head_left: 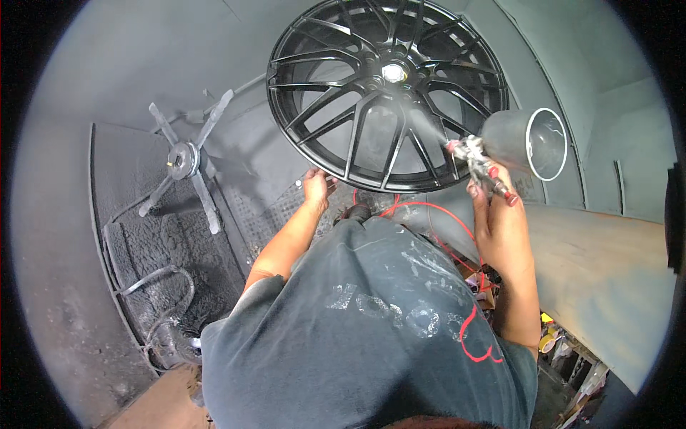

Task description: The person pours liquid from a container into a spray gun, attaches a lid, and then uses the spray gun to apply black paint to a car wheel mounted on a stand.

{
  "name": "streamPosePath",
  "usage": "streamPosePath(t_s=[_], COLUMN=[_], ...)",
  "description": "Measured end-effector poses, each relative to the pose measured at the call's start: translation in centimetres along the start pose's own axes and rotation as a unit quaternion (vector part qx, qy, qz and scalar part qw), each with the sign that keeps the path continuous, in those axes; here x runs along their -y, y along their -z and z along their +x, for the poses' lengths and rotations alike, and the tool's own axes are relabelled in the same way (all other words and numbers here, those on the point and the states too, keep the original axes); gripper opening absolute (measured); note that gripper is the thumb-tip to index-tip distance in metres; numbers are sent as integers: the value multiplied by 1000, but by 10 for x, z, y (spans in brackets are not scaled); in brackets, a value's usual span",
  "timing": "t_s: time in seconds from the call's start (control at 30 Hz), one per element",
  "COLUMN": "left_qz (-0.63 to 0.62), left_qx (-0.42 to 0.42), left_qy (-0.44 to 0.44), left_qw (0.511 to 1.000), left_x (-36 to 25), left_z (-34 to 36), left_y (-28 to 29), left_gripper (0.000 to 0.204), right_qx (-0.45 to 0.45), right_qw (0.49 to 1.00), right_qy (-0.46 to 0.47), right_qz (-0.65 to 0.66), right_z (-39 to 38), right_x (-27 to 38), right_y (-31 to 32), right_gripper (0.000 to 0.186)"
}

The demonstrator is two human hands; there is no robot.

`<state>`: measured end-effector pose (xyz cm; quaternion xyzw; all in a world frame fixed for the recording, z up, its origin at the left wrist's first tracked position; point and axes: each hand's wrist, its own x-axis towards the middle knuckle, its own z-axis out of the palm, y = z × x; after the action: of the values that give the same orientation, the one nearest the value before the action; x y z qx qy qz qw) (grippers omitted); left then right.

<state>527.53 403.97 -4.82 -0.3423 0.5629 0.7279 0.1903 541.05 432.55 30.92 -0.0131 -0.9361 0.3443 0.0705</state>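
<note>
A glossy black multi-spoke car wheel rim (359,136) stands raised in front of me, with a pale cap at its hub. My right hand (504,222) grips a spray gun (473,156) with red fittings, to the right of the rim's lower edge. A large grey cup (511,137) is attached to the gun. Pale mist leaves the nozzle toward the spokes and hub. Just below the rim's lower left edge is my left hand (316,189), its fingers curled; whether they touch the rim or pinch something small, I cannot make out.
To the left stands a grey, paint-crusted four-armed stand (184,160). A red hose (436,207) curves behind my body. At the right is a pale panel (607,264), with cluttered supplies including a yellow roll (547,343) below it. A dusty hose (168,272) lies lower left.
</note>
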Motion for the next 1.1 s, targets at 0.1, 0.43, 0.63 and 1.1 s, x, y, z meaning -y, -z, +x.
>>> streamPosePath(t_s=[0.1, 0.43, 0.63, 1.1], left_qz=[14, 74, 131, -40], left_qx=[37, 131, 222, 52], left_qy=[8, 83, 161, 21], left_qw=[999, 985, 953, 998], left_x=[11, 77, 56, 59], left_z=[-7, 4, -26, 13], left_y=[-3, -2, -11, 11], left_gripper=[17, 18, 15, 28], right_qx=[-10, 156, 7, 195], right_qw=[999, 979, 998, 967], right_qy=[-34, 26, -8, 24], right_qz=[27, 130, 57, 164], right_z=[2, -17, -4, -24], right_x=[4, 26, 9, 20], right_y=[2, -10, -6, -9], right_gripper=[25, 16, 25, 20])
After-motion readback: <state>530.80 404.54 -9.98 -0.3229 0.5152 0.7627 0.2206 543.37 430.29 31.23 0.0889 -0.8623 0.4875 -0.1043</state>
